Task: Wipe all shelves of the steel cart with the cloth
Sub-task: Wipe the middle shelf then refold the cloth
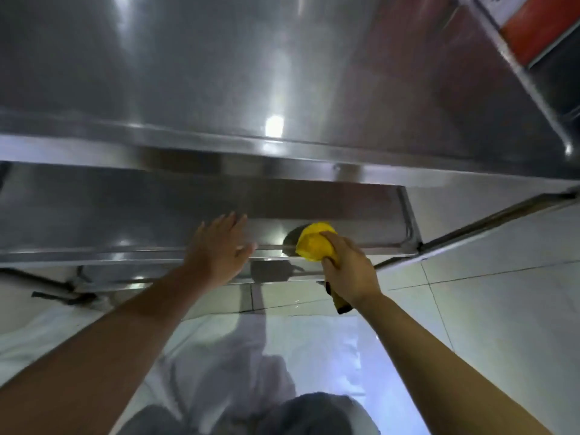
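Steel cart: seen from above; broad top shelf filling upper frame, lower shelf showing beneath its front edge.
Cloth: yellow, bunched, at front rim of lower shelf towards its right end; dark-edged tail hanging below the wrist.
Right hand: fingers curled round the cloth, gripping it against the shelf rim.
Left hand: fingers straight and spread, palm down over front rim of lower shelf, just left of the cloth; contact with the steel not determinable.
Floor: pale tiles, glossy, reflections visible.
Background: red-orange panel at upper right, beyond the cart edge.
Image quality: slight blur on the hands.
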Motion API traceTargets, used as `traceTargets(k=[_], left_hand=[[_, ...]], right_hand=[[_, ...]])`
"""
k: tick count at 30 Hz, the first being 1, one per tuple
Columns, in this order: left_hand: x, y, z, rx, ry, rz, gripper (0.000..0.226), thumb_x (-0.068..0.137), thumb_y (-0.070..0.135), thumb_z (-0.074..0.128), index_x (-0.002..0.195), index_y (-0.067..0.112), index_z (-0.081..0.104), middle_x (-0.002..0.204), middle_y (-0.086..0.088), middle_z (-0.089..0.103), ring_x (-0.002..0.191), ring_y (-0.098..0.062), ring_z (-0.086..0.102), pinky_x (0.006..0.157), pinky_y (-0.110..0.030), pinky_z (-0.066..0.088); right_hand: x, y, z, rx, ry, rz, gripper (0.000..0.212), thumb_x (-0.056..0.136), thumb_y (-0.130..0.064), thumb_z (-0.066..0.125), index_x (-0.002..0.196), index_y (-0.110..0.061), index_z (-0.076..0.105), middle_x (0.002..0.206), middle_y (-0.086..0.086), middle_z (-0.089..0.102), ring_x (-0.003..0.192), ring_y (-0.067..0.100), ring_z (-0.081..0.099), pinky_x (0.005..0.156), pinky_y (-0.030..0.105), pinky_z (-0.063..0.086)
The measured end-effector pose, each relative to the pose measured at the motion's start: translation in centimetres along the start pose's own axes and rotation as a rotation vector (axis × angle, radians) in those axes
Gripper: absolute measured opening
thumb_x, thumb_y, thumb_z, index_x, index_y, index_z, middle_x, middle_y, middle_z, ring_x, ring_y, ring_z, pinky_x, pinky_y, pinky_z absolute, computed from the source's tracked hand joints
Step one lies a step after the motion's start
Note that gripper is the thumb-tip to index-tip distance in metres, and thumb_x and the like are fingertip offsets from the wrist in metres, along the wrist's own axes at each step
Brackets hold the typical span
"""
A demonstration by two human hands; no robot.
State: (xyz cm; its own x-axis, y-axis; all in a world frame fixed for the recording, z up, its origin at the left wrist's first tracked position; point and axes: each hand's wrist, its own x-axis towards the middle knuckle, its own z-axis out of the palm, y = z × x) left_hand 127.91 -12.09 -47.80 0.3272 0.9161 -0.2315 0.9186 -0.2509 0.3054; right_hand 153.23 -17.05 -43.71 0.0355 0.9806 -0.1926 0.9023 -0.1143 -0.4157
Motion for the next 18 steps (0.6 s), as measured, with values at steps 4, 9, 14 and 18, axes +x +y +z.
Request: traceTargets(k=[4, 9, 14, 18], left_hand=[[-7.6, 2.9, -6.5, -0.06, -0.008, 0.085, 0.058, 0.097, 0.052, 0.034, 0.147, 0.021, 0.032, 0.149, -0.003, 0.041, 0.137, -0.023, 0.037, 0.114, -0.038, 0.028], [-15.9, 6.9, -17.8, -0.172, -0.011, 0.151, 0.067, 0.094, 0.057, 0.021, 0.148, 0.02, 0.032, 0.152, 0.002, 0.037, 0.139, -0.014, 0.032, 0.113, -0.028, 0.023], [-19.0, 12.5, -29.7, -0.258, 0.072, 0.314, 0.064, 0.094, 0.049, 0.049, 0.149, 0.027, 0.027, 0.153, 0.01, 0.032, 0.14, -0.007, 0.027, 0.111, -0.017, 0.016], [-19.0, 19.4, -38.1, -0.372, 0.091, 0.463, 0.066, 0.089, 0.047, 0.058, 0.147, 0.041, 0.028, 0.143, 0.014, 0.047, 0.127, -0.012, 0.047, 0.105, -0.025, 0.034]], right_hand=[[-6.5, -4.1, -5.7, 0.088, -0.011, -0.023, 0.054, 0.092, -0.017, 0.055, 0.142, -0.029, 0.04, 0.138, 0.008, 0.051, 0.109, 0.033, 0.057, 0.082, 0.039, 0.051], [-14.5, -10.7, -16.3, 0.288, -0.007, 0.038, 0.056, 0.094, -0.019, 0.052, 0.14, -0.045, 0.034, 0.135, -0.003, 0.052, 0.107, 0.022, 0.059, 0.087, 0.042, 0.052], [-19.8, -15.8, -27.5, 0.399, 0.068, -0.022, 0.06, 0.093, -0.016, 0.052, 0.135, -0.055, 0.033, 0.112, -0.007, 0.061, 0.088, 0.016, 0.06, 0.077, 0.032, 0.052], [-22.2, -17.7, -35.4, 0.404, 0.195, -0.1, 0.058, 0.091, -0.026, 0.052, 0.138, -0.054, 0.034, 0.123, -0.013, 0.057, 0.093, 0.01, 0.059, 0.077, 0.023, 0.047]])
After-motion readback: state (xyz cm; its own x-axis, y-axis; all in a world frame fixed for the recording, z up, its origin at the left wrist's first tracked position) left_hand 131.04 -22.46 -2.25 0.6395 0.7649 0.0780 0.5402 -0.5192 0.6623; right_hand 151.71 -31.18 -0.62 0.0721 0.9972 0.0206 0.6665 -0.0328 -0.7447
